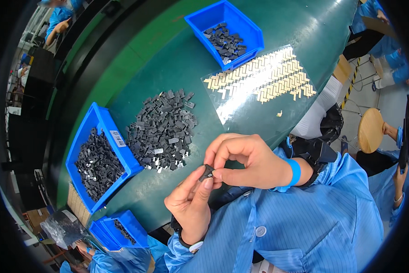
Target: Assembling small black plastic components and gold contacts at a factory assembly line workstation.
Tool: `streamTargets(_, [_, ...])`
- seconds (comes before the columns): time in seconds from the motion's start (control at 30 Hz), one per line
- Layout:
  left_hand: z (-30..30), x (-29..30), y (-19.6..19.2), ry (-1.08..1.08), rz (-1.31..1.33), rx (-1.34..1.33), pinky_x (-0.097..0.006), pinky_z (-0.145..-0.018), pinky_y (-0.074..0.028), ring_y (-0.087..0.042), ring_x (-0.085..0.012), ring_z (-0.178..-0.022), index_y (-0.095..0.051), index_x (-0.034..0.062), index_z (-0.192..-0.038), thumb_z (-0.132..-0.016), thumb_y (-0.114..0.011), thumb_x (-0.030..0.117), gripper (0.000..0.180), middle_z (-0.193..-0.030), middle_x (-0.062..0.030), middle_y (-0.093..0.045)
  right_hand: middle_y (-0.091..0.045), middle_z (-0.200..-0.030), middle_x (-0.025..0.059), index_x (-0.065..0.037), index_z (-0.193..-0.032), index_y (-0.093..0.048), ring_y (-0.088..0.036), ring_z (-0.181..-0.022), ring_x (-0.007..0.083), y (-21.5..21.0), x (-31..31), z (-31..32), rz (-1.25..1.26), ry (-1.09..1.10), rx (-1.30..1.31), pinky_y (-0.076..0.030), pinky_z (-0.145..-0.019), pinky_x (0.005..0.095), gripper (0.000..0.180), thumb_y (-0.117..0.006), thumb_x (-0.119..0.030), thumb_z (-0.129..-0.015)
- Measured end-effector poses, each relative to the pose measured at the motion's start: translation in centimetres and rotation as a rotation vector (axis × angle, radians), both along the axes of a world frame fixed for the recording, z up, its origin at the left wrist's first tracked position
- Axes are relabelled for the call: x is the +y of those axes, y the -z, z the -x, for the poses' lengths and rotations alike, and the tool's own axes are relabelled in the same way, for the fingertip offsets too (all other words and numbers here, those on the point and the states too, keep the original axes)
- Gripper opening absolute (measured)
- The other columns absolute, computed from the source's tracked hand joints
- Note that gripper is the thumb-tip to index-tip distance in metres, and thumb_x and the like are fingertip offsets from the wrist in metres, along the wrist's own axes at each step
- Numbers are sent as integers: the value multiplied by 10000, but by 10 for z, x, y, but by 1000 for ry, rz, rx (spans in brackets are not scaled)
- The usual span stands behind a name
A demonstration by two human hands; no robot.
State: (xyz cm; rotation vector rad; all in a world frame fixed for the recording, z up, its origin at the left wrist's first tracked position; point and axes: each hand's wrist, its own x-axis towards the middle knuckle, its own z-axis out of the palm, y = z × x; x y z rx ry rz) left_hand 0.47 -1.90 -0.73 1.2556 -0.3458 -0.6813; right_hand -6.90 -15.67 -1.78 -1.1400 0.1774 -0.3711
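We see the left hand and right hand pinching one small black plastic-looking piece, lower centre. We judge work unfinished: small beige rectangular strips remain upper right

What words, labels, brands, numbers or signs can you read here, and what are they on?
I can quote none with certainty.
White label on the blue bin beside the heap: dark characters, sideways, too small to quote.
Pale patch on the clear bag, lower left: too blurred to tell if it bears writing.
Black part between left hand and right hand: no readable marking.
Blue wristband: no readable writing.
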Motion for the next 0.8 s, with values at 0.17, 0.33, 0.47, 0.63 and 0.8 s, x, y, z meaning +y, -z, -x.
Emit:
streamTargets(0.17, [1, 1, -1, 10, -8, -24, -289, -717, -544, -650, -192, -765, -590, -69, -1049, -812, -591, -58, 238, -910, -182, -646, -533, -998, 103, -7, -785, -572, -540, -912, 138, -3, -3, 4, 59, -52, 60, -450, -813, 279, 102, -617, 73, -741])
streamTargets(0.33, [1, 1, -3, 19, -21, -54, -287, -727, -539, -649, -187, -764, -590, -68, -1055, -812, -585, -67, 243, -899, -171, -650, -571, -854, 73, -22, -691, -550, -549, -799, 131, -3, 2, 1, 67, 49, 69, -439, -689, 256, 108, -651, -58, -708])
streamTargets(0.47, [2, 1, -5, 28, -32, -75, -281, -724, -536, -649, -185, -763, -590, -67, -1057, -810, -586, -71, 247, -903, -168, -650, -573, -838, 71, -26, -681, -545, -553, -798, 139, -3, 2, 1, 83, 70, 61, -437, -691, 260, 118, -656, -63, -701])
streamTargets(0.63, [0, 1, -5, 39, -32, -105, -271, -711, -531, -647, -182, -754, -594, -73, -1045, -806, -584, -82, 240, -897, -160, -643, -536, -966, 91, -20, -742, -550, -534, -884, 132, -4, -3, 3, 149, -23, 54, -437, -791, 271, 94, -619, 44, -744])
streamTargets(0.8, [1, 3, -4, 25, -34, -91, -276, -707, -537, -645, -179, -755, -596, -76, -1036, -804, -585, -82, 232, -893, -159, -641, -541, -947, 90, -21, -732, -547, -539, -860, 131, -3, -1, 3, 165, -8, 45, -444, -767, 270, 94, -622, 34, -746])
